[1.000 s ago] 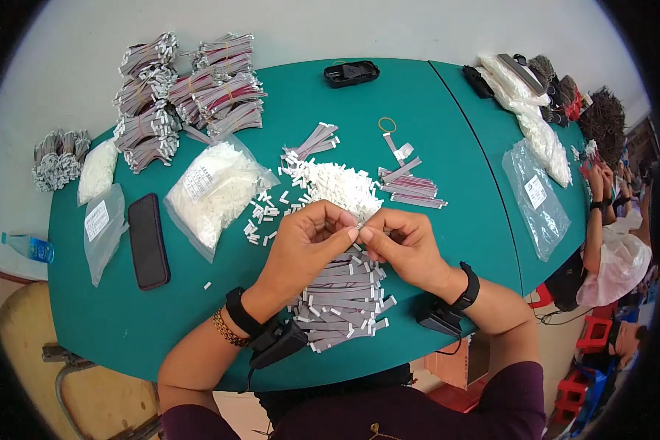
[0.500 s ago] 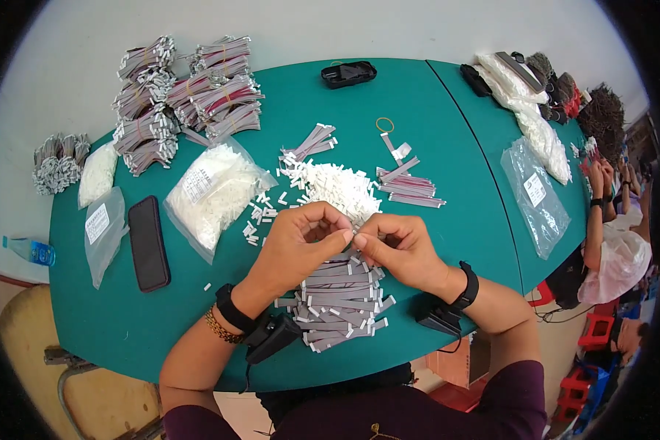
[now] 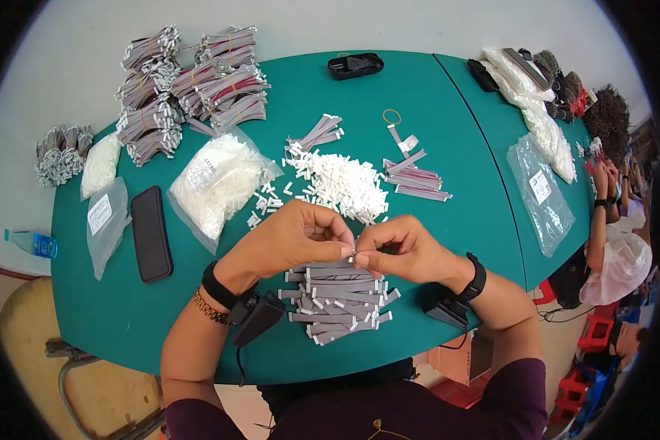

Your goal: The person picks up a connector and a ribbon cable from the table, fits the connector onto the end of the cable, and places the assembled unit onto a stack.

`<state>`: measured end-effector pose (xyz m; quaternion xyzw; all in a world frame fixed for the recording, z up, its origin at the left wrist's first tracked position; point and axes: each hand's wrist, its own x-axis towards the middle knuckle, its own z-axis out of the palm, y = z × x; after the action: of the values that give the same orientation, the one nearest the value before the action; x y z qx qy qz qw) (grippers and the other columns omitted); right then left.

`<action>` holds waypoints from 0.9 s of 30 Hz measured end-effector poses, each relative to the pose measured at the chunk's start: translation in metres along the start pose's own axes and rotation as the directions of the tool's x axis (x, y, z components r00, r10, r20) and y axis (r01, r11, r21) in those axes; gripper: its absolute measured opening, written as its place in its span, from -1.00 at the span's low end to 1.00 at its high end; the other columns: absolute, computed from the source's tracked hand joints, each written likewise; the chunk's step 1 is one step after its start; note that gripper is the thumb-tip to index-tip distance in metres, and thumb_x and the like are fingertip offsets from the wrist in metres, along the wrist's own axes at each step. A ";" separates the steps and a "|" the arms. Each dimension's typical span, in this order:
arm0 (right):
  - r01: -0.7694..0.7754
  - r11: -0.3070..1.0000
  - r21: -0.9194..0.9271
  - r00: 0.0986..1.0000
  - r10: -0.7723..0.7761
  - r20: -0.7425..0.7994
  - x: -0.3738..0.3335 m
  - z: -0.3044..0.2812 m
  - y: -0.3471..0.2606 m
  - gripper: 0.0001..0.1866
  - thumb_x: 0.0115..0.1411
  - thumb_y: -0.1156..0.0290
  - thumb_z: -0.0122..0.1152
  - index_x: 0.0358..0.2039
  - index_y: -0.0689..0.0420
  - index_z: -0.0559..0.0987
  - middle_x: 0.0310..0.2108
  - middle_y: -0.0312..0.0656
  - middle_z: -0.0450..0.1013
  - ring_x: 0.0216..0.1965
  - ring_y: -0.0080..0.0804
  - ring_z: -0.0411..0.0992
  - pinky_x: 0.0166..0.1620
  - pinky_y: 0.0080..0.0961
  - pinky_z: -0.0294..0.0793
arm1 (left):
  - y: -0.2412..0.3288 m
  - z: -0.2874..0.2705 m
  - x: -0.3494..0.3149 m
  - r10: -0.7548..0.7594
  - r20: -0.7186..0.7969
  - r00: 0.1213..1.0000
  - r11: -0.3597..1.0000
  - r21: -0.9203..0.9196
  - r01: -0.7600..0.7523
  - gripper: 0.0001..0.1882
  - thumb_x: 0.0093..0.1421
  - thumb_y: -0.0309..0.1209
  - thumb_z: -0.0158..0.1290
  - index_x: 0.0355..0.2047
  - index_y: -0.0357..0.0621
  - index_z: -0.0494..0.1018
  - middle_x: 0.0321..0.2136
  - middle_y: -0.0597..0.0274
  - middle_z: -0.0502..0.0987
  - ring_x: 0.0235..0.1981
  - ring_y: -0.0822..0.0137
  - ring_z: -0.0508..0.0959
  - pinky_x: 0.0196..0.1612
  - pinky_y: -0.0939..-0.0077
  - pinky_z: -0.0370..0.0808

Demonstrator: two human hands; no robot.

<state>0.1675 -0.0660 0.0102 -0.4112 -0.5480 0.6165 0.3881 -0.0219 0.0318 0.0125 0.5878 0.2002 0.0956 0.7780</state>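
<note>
Your left hand point(image 3: 290, 238) and right hand point(image 3: 411, 253) met over the green desk point(image 3: 462, 147), fingers of both pinched narrow on one small silvery piece point(image 3: 353, 257). It sat between your fingertips, above the pile of gray flat cables point(image 3: 337, 304) with white ends; too small to tell its exact shape. Just past your hands lay a heap of white connectors point(image 3: 341, 180), with loose ones strewn to its left. Beyond: a few gray strips point(image 3: 319, 134) at left, some reddish-gray strips point(image 3: 419, 182) at right, and a yellow rubber band point(image 3: 391, 117). Off left you had a clear bag of white pieces point(image 3: 224, 187), a dark phone point(image 3: 152, 235) and a flattened plastic bag point(image 3: 108, 231). Tied cable bundles point(image 3: 231, 88) were stacked at far left; a black case point(image 3: 356, 66) lay near the far edge. A crumpled clear bag point(image 3: 541, 194) lay at right.
</note>
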 end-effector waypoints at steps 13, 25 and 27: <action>-0.062 0.990 0.125 0.995 0.053 0.079 0.001 -0.004 -0.001 -0.85 0.14 0.44 0.12 -0.51 0.23 0.51 -0.68 -0.36 0.36 -0.65 -0.74 0.24 -0.60 -0.77 0.15 | -0.004 0.002 0.001 0.022 0.064 0.998 0.997 -0.075 -0.018 -0.91 0.02 -0.55 0.10 -0.44 -0.28 0.45 -0.48 0.35 0.47 -0.41 0.59 0.42 -0.31 0.72 0.34; 0.022 0.978 0.209 0.999 -0.015 -0.033 0.001 -0.008 0.001 -0.83 0.13 0.42 0.12 -0.52 0.27 0.50 -0.69 -0.31 0.35 -0.69 -0.70 0.24 -0.62 -0.75 0.15 | 0.000 0.014 0.002 0.157 -0.098 0.983 0.987 -0.011 -0.159 -0.92 0.07 -0.50 0.06 -0.43 -0.26 0.44 -0.48 0.39 0.44 -0.43 0.63 0.37 -0.36 0.71 0.31; 0.049 0.978 0.201 0.998 -0.041 -0.044 0.001 -0.009 0.002 -0.82 0.15 0.41 0.10 -0.51 0.24 0.50 -0.71 -0.33 0.34 -0.68 -0.73 0.21 -0.62 -0.75 0.14 | 0.003 0.013 0.001 0.141 -0.123 0.982 0.990 0.014 -0.140 -0.92 0.08 -0.49 0.05 -0.43 -0.26 0.44 -0.49 0.39 0.44 -0.44 0.64 0.37 -0.36 0.72 0.31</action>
<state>0.1753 -0.0622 0.0081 -0.3691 -0.4840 0.6518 0.4523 -0.0153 0.0213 0.0180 0.5953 0.2064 0.1862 0.7539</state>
